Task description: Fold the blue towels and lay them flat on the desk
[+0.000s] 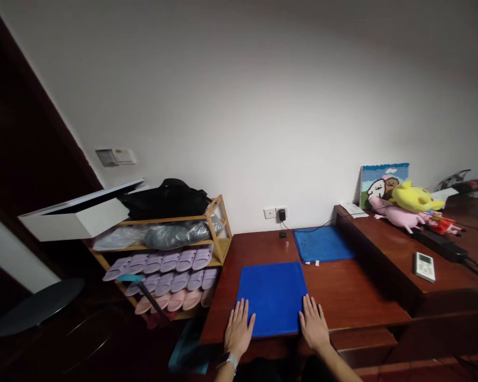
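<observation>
A bright blue square cloth lies flat and smooth on the reddish-brown table, near its front edge. My left hand rests palm down at the cloth's lower left corner, fingers stretched out, with a watch on the wrist. At the lower right edge of the cloth, my right hand also lies palm down with its fingers spread. Neither hand grips anything. Behind and to the right, a second blue cloth with small white tags lies near the wall.
A plugged-in adapter trails a black cable over the table. Left stands a shoe rack with slippers, a black bag and a white box. Plush toys, a picture and a white remote sit on the raised desk at right.
</observation>
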The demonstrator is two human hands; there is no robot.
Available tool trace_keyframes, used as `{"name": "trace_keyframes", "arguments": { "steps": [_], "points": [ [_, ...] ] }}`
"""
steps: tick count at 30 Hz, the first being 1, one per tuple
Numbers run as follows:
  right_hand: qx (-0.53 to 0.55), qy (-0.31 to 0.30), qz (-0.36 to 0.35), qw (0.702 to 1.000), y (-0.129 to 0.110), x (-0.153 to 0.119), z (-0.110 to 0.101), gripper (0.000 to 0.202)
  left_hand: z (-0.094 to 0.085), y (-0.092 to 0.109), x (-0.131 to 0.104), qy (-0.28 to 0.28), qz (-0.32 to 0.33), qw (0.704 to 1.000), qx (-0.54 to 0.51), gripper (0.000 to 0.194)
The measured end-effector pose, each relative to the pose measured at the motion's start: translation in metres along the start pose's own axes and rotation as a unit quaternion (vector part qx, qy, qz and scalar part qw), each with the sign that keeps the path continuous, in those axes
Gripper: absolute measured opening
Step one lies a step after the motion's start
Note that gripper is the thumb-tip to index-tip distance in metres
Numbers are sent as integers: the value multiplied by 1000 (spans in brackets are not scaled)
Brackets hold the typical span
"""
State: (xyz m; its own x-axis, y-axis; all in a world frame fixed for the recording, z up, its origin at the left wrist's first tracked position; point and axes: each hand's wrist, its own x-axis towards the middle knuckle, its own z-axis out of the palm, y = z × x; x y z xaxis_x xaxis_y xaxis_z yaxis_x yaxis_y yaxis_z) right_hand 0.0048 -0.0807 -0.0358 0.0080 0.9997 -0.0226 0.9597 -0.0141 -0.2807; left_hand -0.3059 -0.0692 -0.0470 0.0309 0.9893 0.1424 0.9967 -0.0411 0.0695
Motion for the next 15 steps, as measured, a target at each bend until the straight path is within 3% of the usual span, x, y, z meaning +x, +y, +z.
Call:
{"name": "trace_keyframes", "arguments": {
  "steps": [9, 12, 15],
  "points": [
    [30, 18, -30, 999, 8, -9, 5, 66, -16, 0, -1, -27, 19, 999, 2, 74],
    [32, 29, -39, 998, 9, -9, 8, 66, -21, 31, 3, 7, 61, 998, -11, 70],
    [31, 37, -48, 998, 11, -9, 12, 65, -18, 93, 10, 0, 138, 989, -48, 66]
  ]
}}
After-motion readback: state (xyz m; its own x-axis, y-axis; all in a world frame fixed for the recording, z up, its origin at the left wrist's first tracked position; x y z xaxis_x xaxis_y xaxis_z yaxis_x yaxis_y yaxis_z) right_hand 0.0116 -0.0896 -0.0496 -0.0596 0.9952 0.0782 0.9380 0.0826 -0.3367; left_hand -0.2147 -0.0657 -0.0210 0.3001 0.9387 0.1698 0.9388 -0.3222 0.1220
